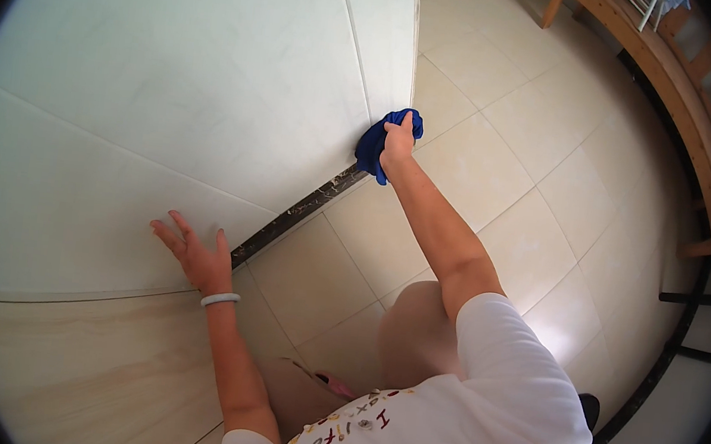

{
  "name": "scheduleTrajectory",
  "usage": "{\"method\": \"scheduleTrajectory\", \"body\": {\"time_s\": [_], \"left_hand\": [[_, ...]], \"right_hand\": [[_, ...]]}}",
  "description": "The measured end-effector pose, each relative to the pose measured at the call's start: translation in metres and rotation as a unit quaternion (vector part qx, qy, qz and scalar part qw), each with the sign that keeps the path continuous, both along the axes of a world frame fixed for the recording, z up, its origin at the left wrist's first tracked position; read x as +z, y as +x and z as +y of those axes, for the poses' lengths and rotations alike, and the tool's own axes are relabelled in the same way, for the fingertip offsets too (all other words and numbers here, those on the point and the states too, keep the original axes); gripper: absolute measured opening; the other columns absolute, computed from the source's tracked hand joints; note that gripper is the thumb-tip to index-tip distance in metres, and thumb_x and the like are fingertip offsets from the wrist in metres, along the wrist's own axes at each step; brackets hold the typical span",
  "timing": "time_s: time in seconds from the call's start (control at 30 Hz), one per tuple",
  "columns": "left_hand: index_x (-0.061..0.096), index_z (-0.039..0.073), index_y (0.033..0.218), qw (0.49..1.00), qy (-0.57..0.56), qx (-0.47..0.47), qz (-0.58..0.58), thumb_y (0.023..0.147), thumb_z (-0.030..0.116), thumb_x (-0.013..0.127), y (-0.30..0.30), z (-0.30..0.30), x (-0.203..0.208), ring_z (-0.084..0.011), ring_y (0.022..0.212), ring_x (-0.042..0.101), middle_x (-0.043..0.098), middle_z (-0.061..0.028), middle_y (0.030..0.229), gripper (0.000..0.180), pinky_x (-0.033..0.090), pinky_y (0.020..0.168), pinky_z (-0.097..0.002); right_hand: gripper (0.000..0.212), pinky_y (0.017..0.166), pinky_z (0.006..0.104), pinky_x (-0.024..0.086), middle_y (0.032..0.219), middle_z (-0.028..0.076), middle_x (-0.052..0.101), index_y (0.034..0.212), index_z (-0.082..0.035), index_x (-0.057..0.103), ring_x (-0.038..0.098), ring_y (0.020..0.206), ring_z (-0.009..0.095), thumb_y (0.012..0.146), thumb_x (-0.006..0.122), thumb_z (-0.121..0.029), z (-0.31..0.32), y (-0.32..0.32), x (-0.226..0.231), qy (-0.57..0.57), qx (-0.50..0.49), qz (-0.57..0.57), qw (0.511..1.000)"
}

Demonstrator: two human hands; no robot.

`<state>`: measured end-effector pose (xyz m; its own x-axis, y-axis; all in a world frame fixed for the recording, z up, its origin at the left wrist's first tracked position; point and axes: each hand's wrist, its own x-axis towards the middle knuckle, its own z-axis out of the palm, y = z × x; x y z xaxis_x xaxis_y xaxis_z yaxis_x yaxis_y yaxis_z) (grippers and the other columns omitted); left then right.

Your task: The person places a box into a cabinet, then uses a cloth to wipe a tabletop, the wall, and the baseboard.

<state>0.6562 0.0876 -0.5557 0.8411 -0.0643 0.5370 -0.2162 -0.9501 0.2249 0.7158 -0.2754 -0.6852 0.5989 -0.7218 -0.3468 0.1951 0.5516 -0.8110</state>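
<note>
Pretty bright overall, with a blown-out glare patch on the tiled floor [568, 331] on the right. White panel [172, 73] on the left just gets soft greyish shading. Fisheye seriously bends the wooden frame [680, 83] far right; corners go black.

Place: likely a home room
Floor [546, 138]: beige square tiles
Furniture: slatted wooden frame [678, 78] on legs, upper right
Big surface: white grooved panel [170, 90], dark marbled strip [305, 205] along base

Blue cloth [369, 147] — bunched, creased, at lower right corner of white panel [182, 56]; panel upright — thinly grooved.
</note>
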Motion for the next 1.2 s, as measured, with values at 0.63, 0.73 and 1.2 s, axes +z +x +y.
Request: {"method": "scheduleTrajectory", "body": {"time_s": [0.63, 0.73, 1.2], "left_hand": [[0.028, 0.016, 0.149, 0.999, 0.035, -0.006, -0.033, 0.076, 0.019, 0.074, 0.001, 0.021, 0.0, -0.041, 0.142, 0.016, 0.009, -0.0173, 0.158, 0.086, 0.024, 0.114, -0.0457], [0.029, 0.016, 0.149, 0.999, 0.015, -0.002, -0.028, 0.074, 0.019, 0.074, 0.0, 0.02, -0.001, -0.0421, 0.142, 0.016, 0.01, -0.0176, 0.157, 0.087, 0.025, 0.113, -0.046], [0.038, 0.018, 0.145, 1.0, 0.013, -0.011, -0.011, 0.073, 0.013, 0.073, -0.001, 0.028, 0.0, -0.0417, 0.139, 0.023, 0.018, -0.0154, 0.156, 0.081, 0.031, 0.11, -0.0448]], "right_hand": [[0.071, 0.1, 0.044, 0.032, 0.132, 0.017, 0.048, 0.141, -0.002, 0.037, 0.044, 0.115, 0.037, 0.076, 0.067, -0.001, 0.082, 0.02, 0.261, -0.725, -0.18, -0.216, 0.629], [0.071, 0.086, 0.0383, 0.04, 0.118, 0.014, 0.05, 0.136, -0.007, 0.045, 0.048, 0.099, 0.032, 0.071, 0.075, -0.005, 0.121, 0.023, 0.228, -0.729, -0.163, -0.25, 0.617], [0.056, 0.074, 0.0328, 0.051, 0.1, 0.002, 0.056, 0.125, -0.021, 0.057, 0.055, 0.092, 0.022, 0.073, 0.06, -0.001, 0.182, -0.005, 0.107, -0.824, 0.16, -0.227, 0.494]]}}
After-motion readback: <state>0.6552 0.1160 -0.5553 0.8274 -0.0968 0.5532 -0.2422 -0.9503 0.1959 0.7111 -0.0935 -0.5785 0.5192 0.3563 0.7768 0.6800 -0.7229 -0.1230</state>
